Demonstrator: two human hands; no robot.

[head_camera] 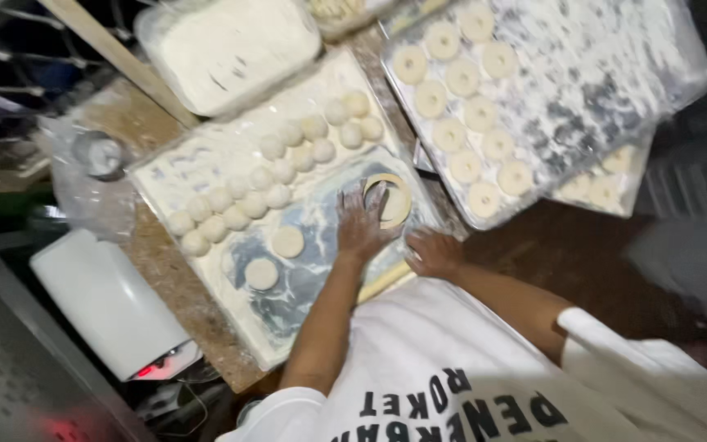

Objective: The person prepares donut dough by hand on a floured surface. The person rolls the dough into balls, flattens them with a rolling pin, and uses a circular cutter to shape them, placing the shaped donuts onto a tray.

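Note:
My left hand (362, 223) lies with fingers spread on the floured board (321, 270), its fingertips touching a round, tan-rimmed ring with dough inside (394, 200). My right hand (434, 252) rests with curled fingers at the board's right edge, next to a pale wooden stick (385, 281); nothing shows inside it. Two flattened dough discs (288, 241) (261, 273) lie left of my left hand. Rows of small dough balls (276, 172) run diagonally across the far side of the board.
A floured tray (607, 74) at the upper right carries several ring-shaped dough pieces. A plastic tub of flour (231, 45) stands at the top, a wooden bar (116, 53) beside it. A metal cup (100, 154) and a white appliance (108, 303) are at the left.

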